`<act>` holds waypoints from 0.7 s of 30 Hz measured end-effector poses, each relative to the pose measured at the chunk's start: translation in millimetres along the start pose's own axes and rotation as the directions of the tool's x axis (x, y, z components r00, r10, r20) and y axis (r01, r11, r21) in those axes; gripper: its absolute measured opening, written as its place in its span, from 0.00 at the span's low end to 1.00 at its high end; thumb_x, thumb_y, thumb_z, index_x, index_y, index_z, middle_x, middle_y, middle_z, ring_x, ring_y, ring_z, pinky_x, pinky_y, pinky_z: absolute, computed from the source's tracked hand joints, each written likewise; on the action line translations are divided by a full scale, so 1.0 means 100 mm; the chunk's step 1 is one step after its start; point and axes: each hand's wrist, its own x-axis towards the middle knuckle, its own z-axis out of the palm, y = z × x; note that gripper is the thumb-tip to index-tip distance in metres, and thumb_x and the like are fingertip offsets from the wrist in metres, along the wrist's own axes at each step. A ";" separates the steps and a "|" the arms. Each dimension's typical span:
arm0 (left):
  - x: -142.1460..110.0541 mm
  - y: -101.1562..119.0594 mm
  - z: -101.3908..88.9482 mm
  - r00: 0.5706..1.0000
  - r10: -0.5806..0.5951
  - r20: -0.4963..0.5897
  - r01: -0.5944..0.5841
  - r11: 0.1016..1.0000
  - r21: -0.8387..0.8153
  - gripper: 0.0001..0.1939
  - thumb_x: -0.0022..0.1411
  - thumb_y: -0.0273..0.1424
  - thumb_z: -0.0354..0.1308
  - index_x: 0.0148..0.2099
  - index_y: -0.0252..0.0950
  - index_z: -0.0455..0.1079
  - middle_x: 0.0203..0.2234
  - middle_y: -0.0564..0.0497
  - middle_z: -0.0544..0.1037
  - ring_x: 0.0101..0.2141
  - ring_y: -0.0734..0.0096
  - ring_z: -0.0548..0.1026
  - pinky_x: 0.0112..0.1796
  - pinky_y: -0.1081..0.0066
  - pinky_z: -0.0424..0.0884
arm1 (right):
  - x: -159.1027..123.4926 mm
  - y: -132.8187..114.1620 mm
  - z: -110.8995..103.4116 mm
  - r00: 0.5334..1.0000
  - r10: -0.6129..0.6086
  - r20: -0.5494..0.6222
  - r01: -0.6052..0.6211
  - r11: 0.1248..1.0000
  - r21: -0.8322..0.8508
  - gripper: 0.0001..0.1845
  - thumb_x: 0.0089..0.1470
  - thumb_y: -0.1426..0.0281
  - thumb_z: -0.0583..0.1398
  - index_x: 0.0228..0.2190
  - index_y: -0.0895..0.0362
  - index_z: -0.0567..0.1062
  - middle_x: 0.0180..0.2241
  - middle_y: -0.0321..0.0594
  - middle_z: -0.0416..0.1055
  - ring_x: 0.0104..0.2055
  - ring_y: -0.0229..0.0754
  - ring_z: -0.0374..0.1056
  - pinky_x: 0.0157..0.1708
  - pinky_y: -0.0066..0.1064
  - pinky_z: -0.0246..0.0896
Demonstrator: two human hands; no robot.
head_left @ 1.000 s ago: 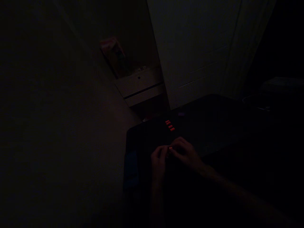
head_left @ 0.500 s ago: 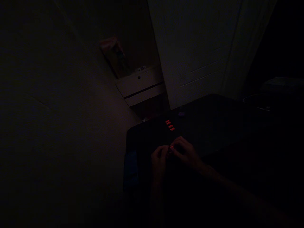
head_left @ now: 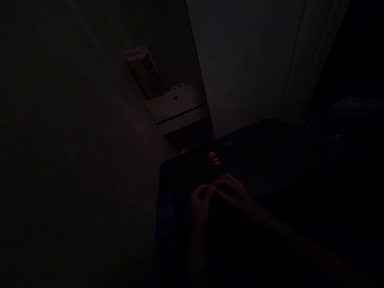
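In very dim light, my left hand (head_left: pixel 201 198) and my right hand (head_left: pixel 233 193) meet above the dark table (head_left: pixel 186 172), fingertips nearly touching. Between them shows a small glowing orange-red piece (head_left: pixel 215 187), pinched by the thumb and fingers of my right hand. My left hand is closed in a pinch right beside it; the darkness hides what its fingers hold. Just beyond the hands, several small orange-red cylinder-like pieces (head_left: pixel 215 159) lie in a slanting row on the table.
A dark blue flat object (head_left: pixel 165 214) lies at the table's left edge. Toward the back edge is a small purplish item (head_left: pixel 229 143). Behind stand a pale door-like panel (head_left: pixel 249 72) and a drawer unit (head_left: pixel 180 106). A wall (head_left: pixel 90 160) runs along the left.
My right fingers have moved slightly left against the left fingertips, and less of the orange-red piece shows between them. The row of pieces has stayed in place.
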 end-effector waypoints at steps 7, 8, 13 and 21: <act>0.01 -0.03 0.00 1.000 0.000 -0.008 0.000 1.000 -0.027 0.11 0.56 0.38 0.67 0.34 0.35 0.79 0.26 0.51 0.79 0.28 0.72 0.73 0.32 0.73 0.68 | 0.00 0.00 0.00 1.000 0.009 0.009 -0.009 1.000 -0.005 0.07 0.62 0.66 0.62 0.40 0.52 0.79 0.38 0.42 0.73 0.40 0.43 0.73 0.39 0.35 0.71; 0.01 -0.04 0.00 1.000 0.002 -0.009 -0.002 1.000 -0.031 0.11 0.57 0.38 0.66 0.34 0.34 0.79 0.27 0.51 0.79 0.28 0.71 0.73 0.32 0.73 0.68 | 0.00 -0.01 0.00 1.000 0.016 0.002 -0.016 1.000 -0.005 0.06 0.62 0.66 0.62 0.40 0.52 0.80 0.38 0.42 0.73 0.40 0.44 0.73 0.39 0.35 0.71; 0.01 -0.04 0.01 1.000 0.012 -0.012 -0.012 0.999 -0.029 0.13 0.61 0.39 0.63 0.35 0.33 0.79 0.27 0.50 0.79 0.27 0.72 0.73 0.31 0.73 0.68 | 0.02 -0.03 0.00 0.999 0.037 -0.028 -0.038 0.999 -0.009 0.06 0.62 0.65 0.62 0.36 0.53 0.80 0.36 0.41 0.73 0.38 0.43 0.73 0.38 0.34 0.71; 0.00 -0.03 0.00 0.998 0.057 0.017 -0.057 0.998 -0.034 0.13 0.63 0.38 0.61 0.41 0.34 0.81 0.32 0.47 0.82 0.31 0.70 0.75 0.33 0.72 0.69 | 0.00 0.05 0.04 0.989 0.096 -0.113 -0.103 0.993 -0.058 0.05 0.62 0.65 0.63 0.37 0.53 0.78 0.36 0.40 0.72 0.35 0.42 0.72 0.35 0.33 0.71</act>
